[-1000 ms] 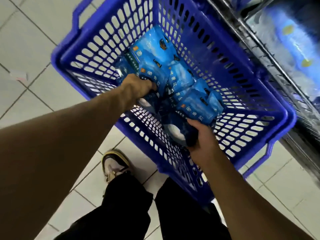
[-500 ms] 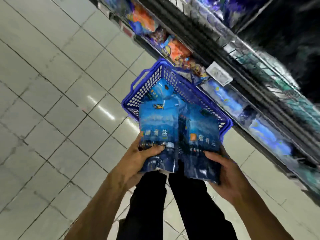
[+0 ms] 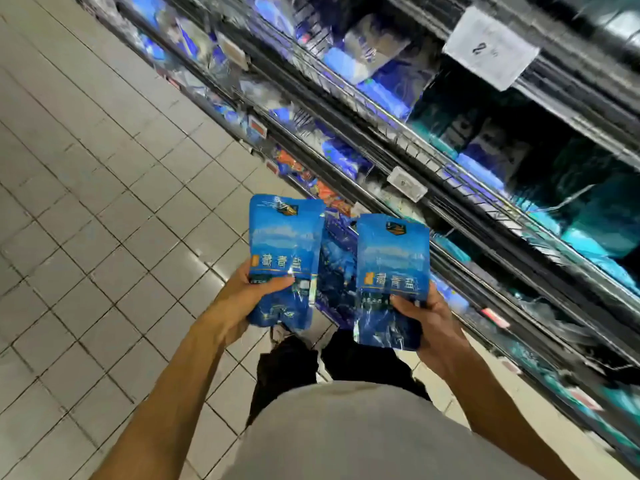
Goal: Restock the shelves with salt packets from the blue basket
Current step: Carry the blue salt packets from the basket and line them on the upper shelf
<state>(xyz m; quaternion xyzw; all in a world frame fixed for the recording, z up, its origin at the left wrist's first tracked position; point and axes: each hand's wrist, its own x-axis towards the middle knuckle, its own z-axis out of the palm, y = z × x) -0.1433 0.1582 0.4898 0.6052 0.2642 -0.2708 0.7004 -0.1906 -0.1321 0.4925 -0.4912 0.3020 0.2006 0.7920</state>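
Two hands are in view, the left hand (image 3: 239,299) and the right hand (image 3: 433,323), and each holds one blue salt packet: the left packet (image 3: 284,244) and the right packet (image 3: 391,268), two held packets in all. One blue basket (image 3: 334,268) shows between them. Two white price tags (image 3: 407,184) (image 3: 490,48) can be made out on the shelves (image 3: 450,174); the shelved goods are too blurred to count.

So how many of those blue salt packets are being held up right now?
2: one packet gripped in the left hand, one packet in the right hand. More may sit hidden in the basket behind them.
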